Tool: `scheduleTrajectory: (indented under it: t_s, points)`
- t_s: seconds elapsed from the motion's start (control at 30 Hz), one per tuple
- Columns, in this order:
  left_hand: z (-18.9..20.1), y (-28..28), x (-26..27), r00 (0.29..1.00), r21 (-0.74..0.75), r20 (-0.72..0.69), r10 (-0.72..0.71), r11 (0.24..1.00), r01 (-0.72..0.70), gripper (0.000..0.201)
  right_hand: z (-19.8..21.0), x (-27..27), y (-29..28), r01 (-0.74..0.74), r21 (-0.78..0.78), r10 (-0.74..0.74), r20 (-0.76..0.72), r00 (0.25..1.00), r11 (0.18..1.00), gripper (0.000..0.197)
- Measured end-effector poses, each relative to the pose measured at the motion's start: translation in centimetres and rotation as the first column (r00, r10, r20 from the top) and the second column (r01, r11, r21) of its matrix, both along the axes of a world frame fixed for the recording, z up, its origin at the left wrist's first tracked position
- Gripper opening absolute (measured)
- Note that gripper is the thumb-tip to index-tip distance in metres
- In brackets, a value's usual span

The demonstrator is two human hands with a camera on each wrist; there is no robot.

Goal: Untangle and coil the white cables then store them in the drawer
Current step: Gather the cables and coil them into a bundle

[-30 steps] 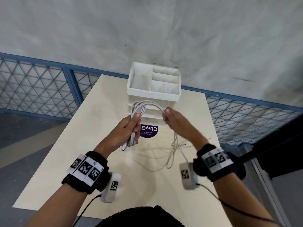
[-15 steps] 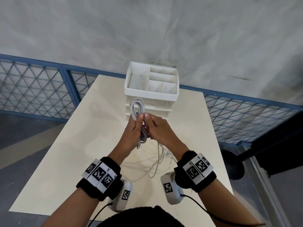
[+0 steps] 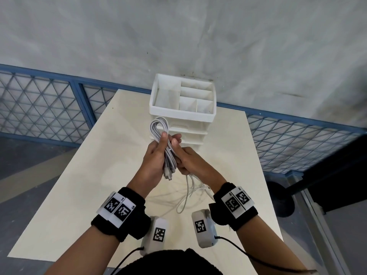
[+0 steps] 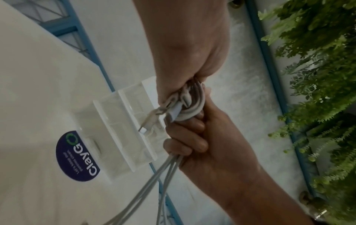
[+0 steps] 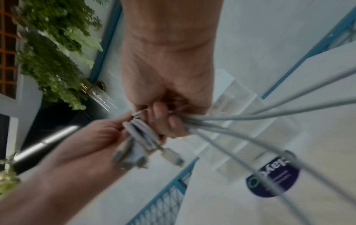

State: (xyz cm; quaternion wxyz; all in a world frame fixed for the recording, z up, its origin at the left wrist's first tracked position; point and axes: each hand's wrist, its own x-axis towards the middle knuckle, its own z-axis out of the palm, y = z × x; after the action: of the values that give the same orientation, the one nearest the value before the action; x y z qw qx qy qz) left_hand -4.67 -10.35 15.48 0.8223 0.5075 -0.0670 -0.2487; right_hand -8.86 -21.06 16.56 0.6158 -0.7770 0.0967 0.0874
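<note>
My left hand (image 3: 157, 153) grips a coiled bundle of white cable (image 3: 158, 126) upright above the table; the loop sticks out above the fist and two plugs (image 3: 168, 174) hang below it. My right hand (image 3: 181, 155) is pressed against the left, its fingers curled round the same cable. From it loose strands (image 3: 186, 195) drop to the table. In the left wrist view the coil (image 4: 192, 109) sits between both hands, with a plug (image 4: 152, 120) dangling. In the right wrist view the strands (image 5: 250, 115) run off to the right. The white drawer unit (image 3: 182, 114) stands just behind the hands.
The unit's top tray (image 3: 158, 92) has several open compartments, and the drawers below look closed. A round dark sticker (image 4: 77, 156) lies on the pale table (image 3: 79, 185) before the unit. A blue mesh fence (image 3: 39, 108) runs behind the table. A dark stand (image 3: 280, 201) stands at its right.
My right hand swung in from the right and closed against the left, laying another loop onto the coil. The hanging slack has grown shorter.
</note>
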Motion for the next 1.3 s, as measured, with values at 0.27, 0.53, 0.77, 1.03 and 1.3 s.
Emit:
scheduleTrajectory:
  t_s: [0.27,0.53,0.77,1.03,1.3]
  points:
    - [-0.4,1.3,2.4,0.976,0.009,0.114,0.188,0.982,-0.19,0.034,-1.5,-2.1,-2.2,-0.328,-0.152,0.306,-0.151,0.94,0.932,0.04]
    - [-2.3,4.4,5.6,0.856,0.475,0.518,-0.006,0.833,-0.282,0.024,0.2,-2.8,-4.1,-0.374,-0.481,0.348,-0.146,0.926,0.793,0.038]
    - [-2.0,2.4,0.9,0.821,0.548,0.462,-0.336,0.836,0.033,0.026,3.4,-0.3,-3.1,-0.186,-0.59,0.291,0.087,0.953,0.786,0.041]
    - [-2.3,1.8,-0.1,0.734,0.62,0.524,-0.432,0.785,0.02,0.045,3.7,0.6,-3.4,-0.082,-0.64,0.213,0.13,0.968,0.764,0.047]
    - [-2.3,1.4,-0.3,0.66,0.791,0.426,-0.619,0.608,0.06,0.016,4.1,0.7,-3.4,-0.154,-0.711,0.235,0.017,0.972,0.686,0.052]
